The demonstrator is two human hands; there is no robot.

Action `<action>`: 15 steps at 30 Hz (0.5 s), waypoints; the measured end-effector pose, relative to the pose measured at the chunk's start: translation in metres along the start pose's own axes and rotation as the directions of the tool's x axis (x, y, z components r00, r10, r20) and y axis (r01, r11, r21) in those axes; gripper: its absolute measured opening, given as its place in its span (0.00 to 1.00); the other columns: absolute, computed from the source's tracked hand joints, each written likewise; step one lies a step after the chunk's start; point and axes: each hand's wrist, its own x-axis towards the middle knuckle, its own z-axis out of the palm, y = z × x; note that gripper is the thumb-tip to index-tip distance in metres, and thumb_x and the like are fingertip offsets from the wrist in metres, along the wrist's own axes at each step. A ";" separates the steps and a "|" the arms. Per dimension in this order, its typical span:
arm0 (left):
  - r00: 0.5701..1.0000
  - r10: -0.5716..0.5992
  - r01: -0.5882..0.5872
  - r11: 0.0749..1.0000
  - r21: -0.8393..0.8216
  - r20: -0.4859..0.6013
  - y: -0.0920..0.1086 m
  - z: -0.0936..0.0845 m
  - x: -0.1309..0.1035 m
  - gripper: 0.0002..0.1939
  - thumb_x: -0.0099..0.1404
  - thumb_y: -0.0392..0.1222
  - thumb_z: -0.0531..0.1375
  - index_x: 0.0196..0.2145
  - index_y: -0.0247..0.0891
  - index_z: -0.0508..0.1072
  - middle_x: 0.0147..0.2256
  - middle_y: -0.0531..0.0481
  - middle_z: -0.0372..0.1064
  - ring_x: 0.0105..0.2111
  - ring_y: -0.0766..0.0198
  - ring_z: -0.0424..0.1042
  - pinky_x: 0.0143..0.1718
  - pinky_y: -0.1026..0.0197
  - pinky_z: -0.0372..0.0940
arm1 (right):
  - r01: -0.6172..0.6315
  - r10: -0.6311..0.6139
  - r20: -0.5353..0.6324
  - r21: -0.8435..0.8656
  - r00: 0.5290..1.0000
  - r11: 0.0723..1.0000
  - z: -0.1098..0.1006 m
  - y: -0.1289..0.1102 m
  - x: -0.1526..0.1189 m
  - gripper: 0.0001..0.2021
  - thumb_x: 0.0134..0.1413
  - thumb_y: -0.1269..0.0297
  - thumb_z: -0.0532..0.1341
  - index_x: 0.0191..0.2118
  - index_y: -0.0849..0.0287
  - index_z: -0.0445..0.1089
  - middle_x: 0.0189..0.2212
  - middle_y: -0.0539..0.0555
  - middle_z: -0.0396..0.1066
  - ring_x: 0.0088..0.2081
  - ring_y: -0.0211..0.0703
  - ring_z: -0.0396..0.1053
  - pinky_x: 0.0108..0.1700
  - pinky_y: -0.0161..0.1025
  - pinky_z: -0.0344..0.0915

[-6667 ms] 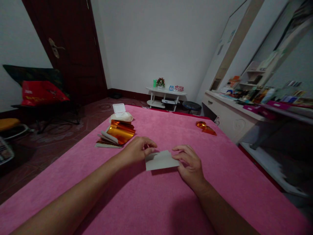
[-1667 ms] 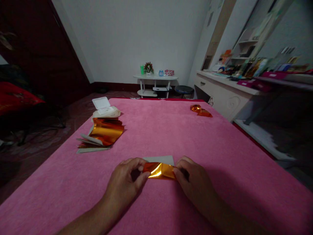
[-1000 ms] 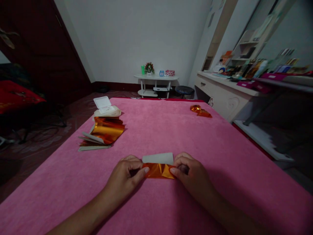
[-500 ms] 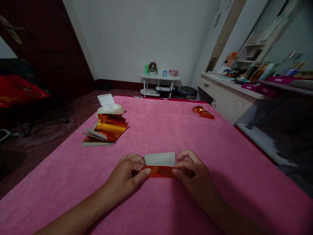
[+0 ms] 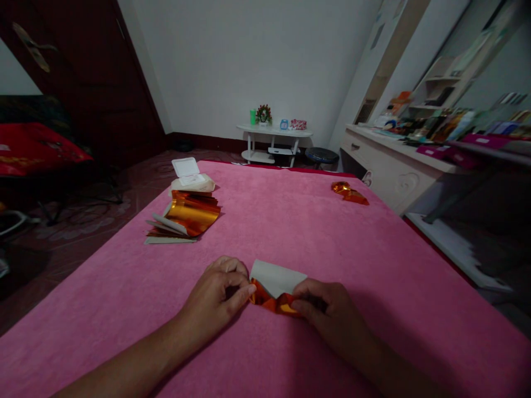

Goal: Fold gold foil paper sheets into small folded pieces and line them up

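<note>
A sheet of foil paper [image 5: 277,278], pale grey on its back and shiny orange-gold on its front, lies close in front of me. Its near edge is folded over, and that orange strip is bent and crumpled in the middle. My left hand [image 5: 222,287] pinches the left end of the fold between thumb and fingers. At the right end, my right hand [image 5: 327,304] grips the fold the same way, lower and nearer to me. The fingertips under the paper are hidden.
A stack of gold foil sheets [image 5: 193,213] sits at the left, in front of an open wipes pack [image 5: 193,179]. Folded gold foil pieces [image 5: 349,193] lie at the far right of the pink cloth [image 5: 274,221]. A cluttered white dresser [image 5: 385,160] stands to the right.
My right hand has moved slightly down towards me, tilting the paper's right end. The folded orange strip, straight before, is now creased and buckled. My left hand keeps its pinch.
</note>
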 end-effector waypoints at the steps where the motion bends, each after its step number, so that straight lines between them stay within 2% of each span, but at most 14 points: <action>1: 1.000 0.001 -0.001 1.000 -0.009 -0.006 -0.001 0.000 0.000 0.14 0.63 0.39 0.56 0.21 0.37 0.72 0.28 0.50 0.67 0.34 0.63 0.65 0.38 0.60 0.59 | -0.017 0.017 -0.005 -0.002 1.000 1.000 0.001 0.000 0.000 0.04 0.49 0.68 0.60 0.28 0.56 0.72 0.21 0.46 0.68 0.24 0.35 0.63 0.26 0.31 0.54; 7: 0.997 0.019 -0.029 0.992 -0.122 -0.079 -0.004 0.002 -0.003 0.10 0.61 0.37 0.58 0.23 0.36 0.73 0.32 0.48 0.67 0.34 0.64 0.66 0.34 0.63 0.62 | -0.086 0.088 -0.096 0.015 0.992 0.996 0.001 -0.001 0.003 0.02 0.49 0.68 0.60 0.29 0.56 0.70 0.17 0.45 0.63 0.20 0.35 0.59 0.23 0.31 0.53; 10: 0.995 0.069 -0.081 0.981 -0.175 -0.072 -0.004 0.001 -0.004 0.08 0.60 0.36 0.60 0.24 0.36 0.73 0.33 0.48 0.69 0.34 0.64 0.68 0.35 0.63 0.63 | -0.088 0.092 -0.078 0.048 0.993 0.995 -0.002 -0.003 0.006 0.03 0.50 0.69 0.59 0.29 0.57 0.70 0.17 0.44 0.61 0.21 0.35 0.59 0.24 0.31 0.54; 12: 0.991 0.128 -0.134 0.973 -0.188 -0.045 -0.004 0.000 -0.005 0.07 0.58 0.35 0.61 0.23 0.36 0.73 0.34 0.48 0.72 0.36 0.63 0.69 0.37 0.61 0.63 | -0.037 0.039 -0.035 0.050 0.999 0.998 -0.003 -0.005 0.004 0.03 0.48 0.70 0.60 0.27 0.57 0.70 0.21 0.46 0.64 0.23 0.35 0.61 0.25 0.31 0.55; 15: 0.984 0.177 -0.172 0.965 -0.199 0.008 -0.003 -0.003 -0.006 0.04 0.58 0.34 0.62 0.26 0.37 0.74 0.35 0.48 0.74 0.37 0.62 0.69 0.39 0.60 0.64 | 0.058 -0.059 0.015 0.041 0.998 0.997 -0.003 -0.008 -0.006 0.05 0.45 0.74 0.61 0.24 0.58 0.70 0.31 0.49 0.69 0.30 0.37 0.66 0.31 0.32 0.60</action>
